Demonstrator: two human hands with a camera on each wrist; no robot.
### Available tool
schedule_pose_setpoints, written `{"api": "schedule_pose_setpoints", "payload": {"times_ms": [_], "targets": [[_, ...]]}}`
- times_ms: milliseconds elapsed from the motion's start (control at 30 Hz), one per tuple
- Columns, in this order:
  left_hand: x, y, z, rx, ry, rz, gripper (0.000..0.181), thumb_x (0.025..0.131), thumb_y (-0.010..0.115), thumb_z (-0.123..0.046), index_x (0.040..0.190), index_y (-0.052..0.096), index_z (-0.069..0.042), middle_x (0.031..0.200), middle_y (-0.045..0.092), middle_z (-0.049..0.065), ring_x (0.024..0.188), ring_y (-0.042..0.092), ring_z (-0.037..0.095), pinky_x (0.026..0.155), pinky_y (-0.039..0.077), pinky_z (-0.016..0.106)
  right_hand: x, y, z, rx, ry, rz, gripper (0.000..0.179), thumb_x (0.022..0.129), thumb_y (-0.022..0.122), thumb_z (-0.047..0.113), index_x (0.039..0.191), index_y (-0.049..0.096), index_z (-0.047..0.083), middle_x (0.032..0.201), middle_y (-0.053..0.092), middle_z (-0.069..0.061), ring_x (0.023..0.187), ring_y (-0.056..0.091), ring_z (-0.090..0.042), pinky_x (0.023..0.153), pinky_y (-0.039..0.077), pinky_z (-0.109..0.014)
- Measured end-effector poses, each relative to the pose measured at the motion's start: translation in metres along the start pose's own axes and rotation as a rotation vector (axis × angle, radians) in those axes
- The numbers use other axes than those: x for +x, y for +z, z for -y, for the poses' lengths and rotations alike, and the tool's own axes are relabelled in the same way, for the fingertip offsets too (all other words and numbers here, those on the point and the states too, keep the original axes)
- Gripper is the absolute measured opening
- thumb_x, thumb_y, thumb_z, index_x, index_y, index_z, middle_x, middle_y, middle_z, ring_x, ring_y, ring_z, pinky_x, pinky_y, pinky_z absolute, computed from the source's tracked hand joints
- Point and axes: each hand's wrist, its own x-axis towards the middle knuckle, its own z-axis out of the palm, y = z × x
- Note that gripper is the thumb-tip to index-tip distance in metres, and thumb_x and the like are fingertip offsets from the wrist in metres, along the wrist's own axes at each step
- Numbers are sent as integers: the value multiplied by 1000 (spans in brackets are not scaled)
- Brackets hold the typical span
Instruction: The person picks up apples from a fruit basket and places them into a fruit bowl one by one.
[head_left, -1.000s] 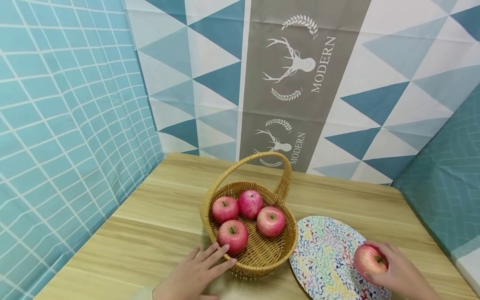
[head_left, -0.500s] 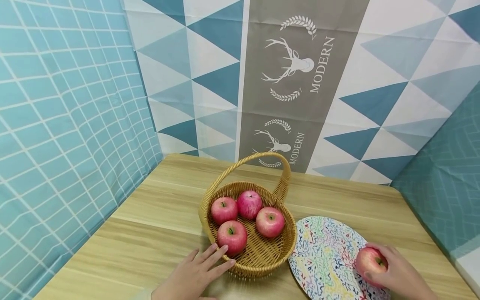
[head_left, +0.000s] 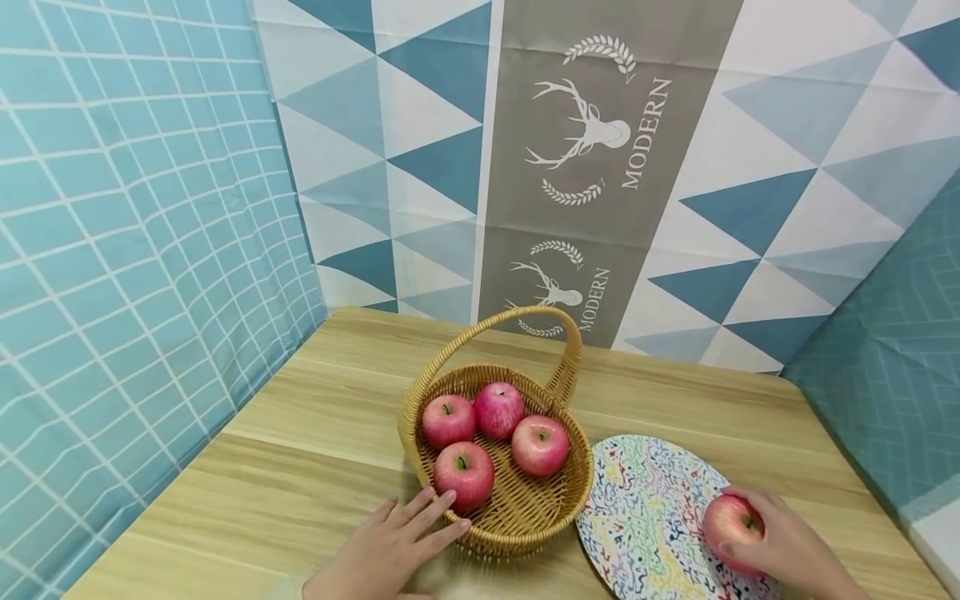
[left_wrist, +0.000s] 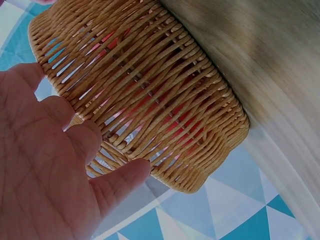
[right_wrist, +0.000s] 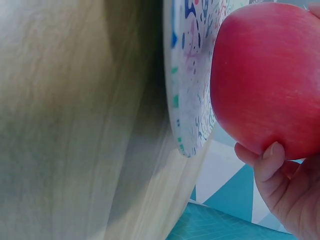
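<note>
On the right, my right hand (head_left: 783, 542) grips a red apple (head_left: 729, 533) over the round plate (head_left: 637, 500) with its multicoloured squiggle pattern. In the right wrist view the apple (right_wrist: 270, 80) is close to the plate's face, with fingertips pressed to its side. My left hand (head_left: 393, 542) has its fingers extended, their tips resting on the near left rim of a wicker basket (head_left: 525, 521). The left wrist view shows the fingertips (left_wrist: 135, 170) along the woven rim. Several apples, one of them an apple (head_left: 465, 475) near the left fingertips, lie inside the basket.
The basket's arched handle (head_left: 487, 321) rises over its back. Basket and plate stand side by side on a wooden table (head_left: 285, 467). A patterned cloth (head_left: 427, 167) hangs behind, a blue checked one (head_left: 135, 208) at left and a teal one (head_left: 885, 375) at right.
My right hand, still holding the apple, shifts slightly right and then a little back to the left over the plate. The left hand and the basket's apples stay in place.
</note>
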Motion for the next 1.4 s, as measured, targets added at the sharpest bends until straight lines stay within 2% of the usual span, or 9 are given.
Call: {"api": "schedule_pose_setpoints", "payload": {"times_ms": [300,467,700,767,900,1000,1200,1300,1400], "targets": [[1,2,0,49,3,-4,70,86,42,-70,139,49,-24,142,49,7,124,51,26,77,53,45,1,5,-4,-10,-70,-28,66,74,79,30,122,55,-10,110,57,-21,91,56,-27,64,48,-32],[1,4,-1,68,11,-42,72,84,43,-72,138,48,-25,139,52,7,122,53,26,75,54,43,2,5,-9,22,-93,10,63,77,76,27,123,53,-10,111,56,-22,91,54,-25,64,47,-29],[4,2,0,74,-2,-15,69,87,40,-70,138,49,-25,141,50,7,123,52,25,76,54,44,6,1,-16,61,-163,97,59,85,69,27,126,50,-12,111,57,-17,85,49,-4,64,47,-25],[3,2,0,75,1,-7,69,87,40,-70,138,50,-25,140,50,6,122,52,24,75,54,43,7,0,-15,67,-154,130,62,86,68,28,128,48,-13,110,57,-15,84,48,-4,65,47,-24],[3,3,-2,43,1,16,70,87,39,-71,139,49,-25,140,50,6,123,52,24,75,54,40,10,-8,-6,57,-5,178,77,82,71,37,136,41,-9,108,58,-9,88,51,-16,67,47,-30],[1,7,-4,29,5,-4,71,86,40,-71,138,49,-25,140,51,6,121,53,24,73,54,40,10,-15,4,26,38,155,86,78,74,41,138,38,-8,111,59,-17,90,55,-27,69,52,-40],[0,7,-3,80,11,-54,67,86,46,-68,136,50,-24,138,52,7,119,55,26,72,54,41,15,-30,27,37,-261,-63,81,72,81,20,133,40,-13,124,49,-37,104,53,-52,66,54,-52],[1,4,-3,72,1,-27,65,87,50,-64,137,52,-24,140,51,8,121,54,27,74,54,43,21,-36,42,44,-336,-106,79,71,81,18,132,41,-13,122,50,-36,100,54,-52,68,50,-59],[1,2,-3,47,6,-8,65,86,55,-60,139,50,-23,141,50,8,123,52,28,75,53,45,22,-40,57,49,-327,-71,79,73,81,23,133,42,-10,124,50,-35,99,56,-51,70,50,-61]]}}
